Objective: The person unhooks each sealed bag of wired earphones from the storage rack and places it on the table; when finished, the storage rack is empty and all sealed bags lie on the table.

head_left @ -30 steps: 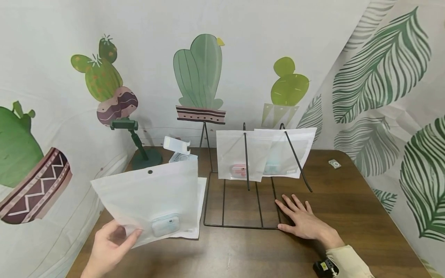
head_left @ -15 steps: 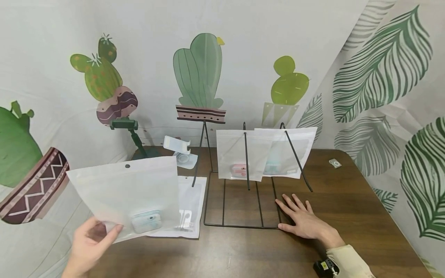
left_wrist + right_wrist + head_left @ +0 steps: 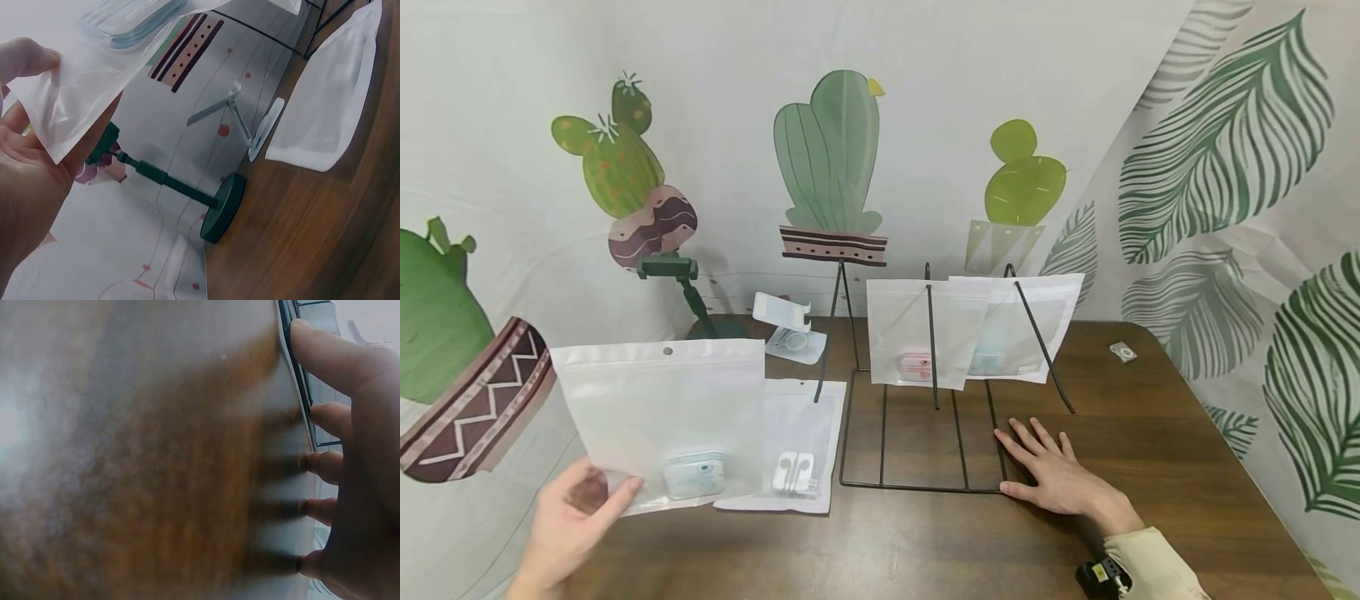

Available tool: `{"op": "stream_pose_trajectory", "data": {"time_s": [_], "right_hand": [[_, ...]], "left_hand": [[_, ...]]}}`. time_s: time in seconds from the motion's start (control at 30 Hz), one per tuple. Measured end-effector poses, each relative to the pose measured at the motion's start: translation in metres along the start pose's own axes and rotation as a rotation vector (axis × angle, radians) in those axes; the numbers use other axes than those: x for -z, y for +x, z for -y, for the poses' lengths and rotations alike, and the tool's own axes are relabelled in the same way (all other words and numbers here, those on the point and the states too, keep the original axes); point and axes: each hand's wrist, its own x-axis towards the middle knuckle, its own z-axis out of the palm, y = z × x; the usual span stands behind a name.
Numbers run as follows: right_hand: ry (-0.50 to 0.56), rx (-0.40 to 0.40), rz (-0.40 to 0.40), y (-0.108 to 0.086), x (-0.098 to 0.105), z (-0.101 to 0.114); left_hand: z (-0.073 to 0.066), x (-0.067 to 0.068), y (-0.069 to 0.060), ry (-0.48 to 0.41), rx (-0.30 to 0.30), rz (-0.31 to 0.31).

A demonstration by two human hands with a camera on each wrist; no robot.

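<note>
My left hand (image 3: 568, 521) pinches the lower left corner of a frosted white zip bag (image 3: 655, 408), held up above the table. Through its front a pale blue case-like item (image 3: 695, 476) shows near the bottom. In the left wrist view the thumb (image 3: 28, 57) lies over the bag's corner. With fingers spread, my right hand (image 3: 1060, 479) rests on the table, thumb and index finger at the right edge of a black wire display rack (image 3: 925, 490). Two zip bags hang from the rack's hooks, one with a pink item (image 3: 916, 367), the other with a teal item (image 3: 987, 360).
Another white bag (image 3: 827, 417) with white earphones (image 3: 793, 472) lies left of the rack, partly behind the held bag. Behind stand a white phone stand (image 3: 782, 312) and a dark green stand (image 3: 225, 206). A small white square device (image 3: 1123, 352) lies at the back right.
My left hand has carried the held bag to the left and turned it more square to the head view, uncovering the earphones in the lying bag. The right hand stays put.
</note>
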Motion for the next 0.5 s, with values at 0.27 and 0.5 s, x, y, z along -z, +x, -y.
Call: {"op": "stream_pose_trajectory", "data": {"time_s": [0.27,0.5], "right_hand": [[0.005,-0.002,0.008,0.000,-0.001,-0.001],[0.008,0.000,0.002,0.001,-0.002,-0.001]], "left_hand": [[0.001,0.008,0.003,0.170,0.166,-0.011],[0.008,0.019,0.003,0.073,0.165,0.022]]}}
